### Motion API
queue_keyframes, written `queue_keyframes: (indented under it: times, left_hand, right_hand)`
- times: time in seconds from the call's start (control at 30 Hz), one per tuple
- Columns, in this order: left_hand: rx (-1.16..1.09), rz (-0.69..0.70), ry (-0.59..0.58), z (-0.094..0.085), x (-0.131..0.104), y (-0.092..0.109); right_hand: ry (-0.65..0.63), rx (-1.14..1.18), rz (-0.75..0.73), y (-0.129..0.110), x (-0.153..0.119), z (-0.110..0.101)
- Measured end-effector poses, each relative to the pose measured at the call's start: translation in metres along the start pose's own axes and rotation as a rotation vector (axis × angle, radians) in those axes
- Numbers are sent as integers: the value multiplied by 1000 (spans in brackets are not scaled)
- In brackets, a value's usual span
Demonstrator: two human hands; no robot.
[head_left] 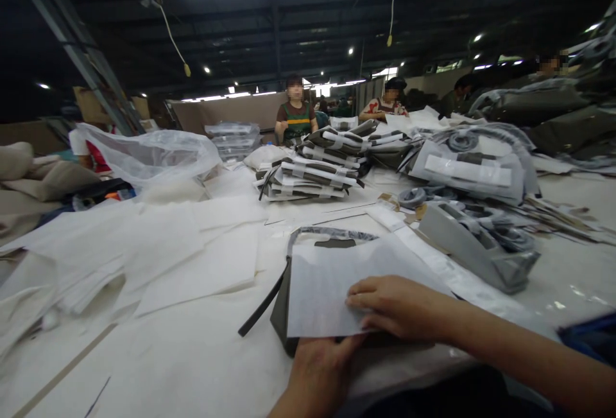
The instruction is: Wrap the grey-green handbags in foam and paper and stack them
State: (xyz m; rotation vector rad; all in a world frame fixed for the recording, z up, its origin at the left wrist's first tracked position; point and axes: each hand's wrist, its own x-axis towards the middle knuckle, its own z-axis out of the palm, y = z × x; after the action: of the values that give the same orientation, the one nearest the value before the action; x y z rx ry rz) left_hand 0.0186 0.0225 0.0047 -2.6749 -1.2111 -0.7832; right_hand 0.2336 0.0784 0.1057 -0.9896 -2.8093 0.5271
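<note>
A dark olive handbag (280, 315) lies on the white worktable before me, its strap end sticking out to the left. Clear film wraps its handle (332, 233) at the far edge. Over the bag's face is a white foam-like sheet (317, 277). My right hand (399, 305) rests on this sheet near its right side, fingers stretched out and holding nothing visible. At the near edge, my left hand (320, 366) reaches against the bag with its thumb along the edge. Its other fingers are hidden under the sheet, so their grip does not show.
White sheets (206, 264) spread across the left. Behind the bag are stacked wrapped bags (308, 177). On the right stand a grey bag (462, 244) and a film-wrapped bag (471, 167). Clear plastic (154, 155) lies far left. Co-workers (296, 116) are beyond the table.
</note>
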Motion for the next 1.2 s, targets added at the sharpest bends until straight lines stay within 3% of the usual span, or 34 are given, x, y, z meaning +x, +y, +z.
queue_keyframes:
  times: [0.13,0.37,0.53,0.63,0.83,1.07,1.2]
  left_hand:
    - [32,21,-76,-5,-1,0]
    - [181,177,-7,-9,16,-7]
    - [293,285,-143,-17,24,-4]
    - [274,290,-20,-17,12,12]
    - [166,164,217,-15,-12,41]
    - [75,90,338,-18,-14,44]
    - [32,107,297,-34,-16,45]
  right_hand:
    - [56,-57,10,22,-1,3]
    - [-94,64,117,41,10,14]
    - [-114,84,136,44,14,12]
    - [-128,89,113,30,5,14]
    - [-117,141,-25,1,-6,25]
    - [-94,88,-59,-9,-6,41]
    - [-47,62,-60,-12,-14,45]
